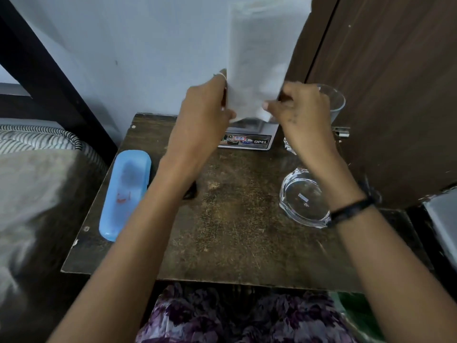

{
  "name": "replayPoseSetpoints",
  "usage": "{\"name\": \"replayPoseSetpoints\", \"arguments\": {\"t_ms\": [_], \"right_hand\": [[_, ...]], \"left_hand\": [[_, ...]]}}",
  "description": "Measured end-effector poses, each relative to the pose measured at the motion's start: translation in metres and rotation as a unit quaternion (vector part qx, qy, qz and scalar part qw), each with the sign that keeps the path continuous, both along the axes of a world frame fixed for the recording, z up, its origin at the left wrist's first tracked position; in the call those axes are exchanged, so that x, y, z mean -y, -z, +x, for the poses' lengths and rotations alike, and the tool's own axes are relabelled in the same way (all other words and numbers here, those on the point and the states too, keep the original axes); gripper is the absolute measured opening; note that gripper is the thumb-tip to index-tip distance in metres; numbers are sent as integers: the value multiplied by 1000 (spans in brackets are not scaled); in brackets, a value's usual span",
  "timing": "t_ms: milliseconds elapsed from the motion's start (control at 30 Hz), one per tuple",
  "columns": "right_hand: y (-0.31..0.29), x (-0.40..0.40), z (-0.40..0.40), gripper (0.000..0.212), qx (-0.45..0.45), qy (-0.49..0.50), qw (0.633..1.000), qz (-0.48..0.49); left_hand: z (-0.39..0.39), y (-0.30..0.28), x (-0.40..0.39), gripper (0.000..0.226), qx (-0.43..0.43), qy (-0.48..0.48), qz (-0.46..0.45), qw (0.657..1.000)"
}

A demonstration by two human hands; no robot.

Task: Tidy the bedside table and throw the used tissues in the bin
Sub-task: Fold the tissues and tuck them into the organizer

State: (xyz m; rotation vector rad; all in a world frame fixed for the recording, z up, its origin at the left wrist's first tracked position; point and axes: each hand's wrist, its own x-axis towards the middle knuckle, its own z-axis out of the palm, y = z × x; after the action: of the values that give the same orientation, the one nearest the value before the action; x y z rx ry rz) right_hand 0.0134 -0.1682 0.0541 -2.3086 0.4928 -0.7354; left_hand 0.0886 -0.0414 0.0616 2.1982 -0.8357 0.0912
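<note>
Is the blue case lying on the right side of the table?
No, the blue case lies along the table's left edge.

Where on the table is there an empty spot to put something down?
The biggest bare patch of the table is the middle and front, between the blue case on the left and the glass ashtray on the right. The back is crowded: both hands hold a white sheet over a labelled box, with a drinking glass in the back right corner.
</note>
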Motion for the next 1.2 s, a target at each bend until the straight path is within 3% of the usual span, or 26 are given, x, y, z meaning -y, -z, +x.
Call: {"name": "replayPoseSetpoints", "arguments": {"t_ms": [233,333,667,833,1033,1200], "right_hand": [[11,23,35,28,-90,-2,987,-132],[18,27,39,32,-115,5,984,-138],[30,12,46,16,-170,61,960,-213],[25,16,45,17,-188,40,962,-193],[20,23,51,19,-229,19,966,-120],[13,25,50,26,-130,19,990,54]], "left_hand": [[41,19,24,29,22,16,78,997],[45,25,27,29,44,29,101,994],[31,40,35,17,87,-10,169,982],[33,36,32,24,-39,15,114,993],[48,28,31,39,-77,20,142,987],[52,30,31,37,-106,33,131,985]]}}
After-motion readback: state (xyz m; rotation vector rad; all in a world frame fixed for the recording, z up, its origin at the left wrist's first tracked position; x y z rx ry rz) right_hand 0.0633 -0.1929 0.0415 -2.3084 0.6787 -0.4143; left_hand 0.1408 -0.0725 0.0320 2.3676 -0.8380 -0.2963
